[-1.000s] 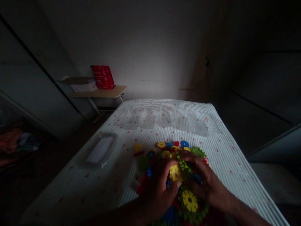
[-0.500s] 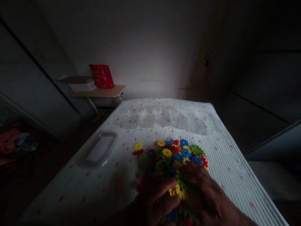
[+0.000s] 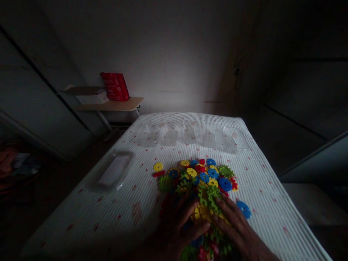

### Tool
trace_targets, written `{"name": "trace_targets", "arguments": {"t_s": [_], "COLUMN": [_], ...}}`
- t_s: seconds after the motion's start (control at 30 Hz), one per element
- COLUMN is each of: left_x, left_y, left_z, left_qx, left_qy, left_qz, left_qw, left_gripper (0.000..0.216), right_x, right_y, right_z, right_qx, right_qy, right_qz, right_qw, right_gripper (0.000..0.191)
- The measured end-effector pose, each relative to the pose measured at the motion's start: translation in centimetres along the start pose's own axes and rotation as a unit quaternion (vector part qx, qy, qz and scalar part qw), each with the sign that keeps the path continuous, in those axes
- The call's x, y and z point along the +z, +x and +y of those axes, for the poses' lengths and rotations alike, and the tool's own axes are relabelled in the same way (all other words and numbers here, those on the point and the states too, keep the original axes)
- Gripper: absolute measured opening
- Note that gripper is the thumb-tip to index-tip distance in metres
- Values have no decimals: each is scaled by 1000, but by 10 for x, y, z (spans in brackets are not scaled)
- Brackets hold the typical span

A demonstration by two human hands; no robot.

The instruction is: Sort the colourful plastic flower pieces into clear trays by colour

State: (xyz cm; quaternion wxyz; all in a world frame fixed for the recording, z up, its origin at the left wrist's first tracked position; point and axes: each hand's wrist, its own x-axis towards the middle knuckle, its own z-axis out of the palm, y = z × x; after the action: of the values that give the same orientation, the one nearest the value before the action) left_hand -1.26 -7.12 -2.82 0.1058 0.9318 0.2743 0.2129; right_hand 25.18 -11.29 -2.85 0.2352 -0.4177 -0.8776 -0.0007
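Colourful plastic building pieces (image 3: 204, 177) lie heaped on the white covered surface: yellow and blue notched discs, green toothed pieces, and some red ones. My left hand (image 3: 182, 222) rests on the near left side of the heap, fingers apart. On the right side, my right hand (image 3: 235, 222) has its fingers stretched over green and yellow pieces. Neither hand visibly grips a piece. A blue notched disc (image 3: 243, 209) lies just right of my right hand. A yellow disc (image 3: 158, 167) and a red strip (image 3: 158, 174) sit at the heap's left edge.
Clear plastic containers (image 3: 170, 138) stand in a row across the far part of the surface. A clear lidded-looking tray (image 3: 114, 170) with a white label lies at the left. Behind, a side table (image 3: 119, 104) bears a red bag (image 3: 115, 87) and a box (image 3: 92, 97).
Both hands have shifted over the near part of the heap, and my right hand's fingers have spread. Green pieces now show between the hands, and a blue disc now shows to the right.
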Motion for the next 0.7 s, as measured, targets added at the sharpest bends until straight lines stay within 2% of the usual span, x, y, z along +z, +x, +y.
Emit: {"name": "trace_targets", "arguments": {"t_s": [0.13, 0.23, 0.37, 0.47, 0.53, 0.6, 0.67, 0.7], "left_x": [0, 0, -1, -9, -18, -30, -41, -46], "left_y": [9, 19, 31, 31, 27, 24, 22, 23], "left_z": [-6, -12, -8, -2, -4, -16, -39, -52], "left_qx": [-2, 14, -5, 22, 38, -21, -174, -246], "left_qy": [3, 26, 65, 57, 32, 16, 8, 2], "left_qz": [9, 22, 38, 30, 27, 38, 61, 59], "left_qw": [1000, 999, 997, 998, 998, 999, 983, 967], "left_gripper": [94, 79, 64, 62, 69, 73, 75, 81], "right_x": [0, 6, 10, -3, -19, -34, -41, -41], "right_y": [15, 25, 35, 37, 38, 40, 46, 50], "right_z": [7, 21, 32, 32, 39, 58, 89, 106], "right_qx": [10, 6, 30, 31, 49, 108, 208, 234], "right_qy": [23, 14, -3, 7, 10, 0, -26, -39], "right_qz": [15, 38, 37, 32, 30, 35, 61, 72], "right_qw": [1000, 999, 999, 999, 998, 993, 976, 969], "right_gripper": [89, 87, 80, 82, 79, 65, 51, 48]}}
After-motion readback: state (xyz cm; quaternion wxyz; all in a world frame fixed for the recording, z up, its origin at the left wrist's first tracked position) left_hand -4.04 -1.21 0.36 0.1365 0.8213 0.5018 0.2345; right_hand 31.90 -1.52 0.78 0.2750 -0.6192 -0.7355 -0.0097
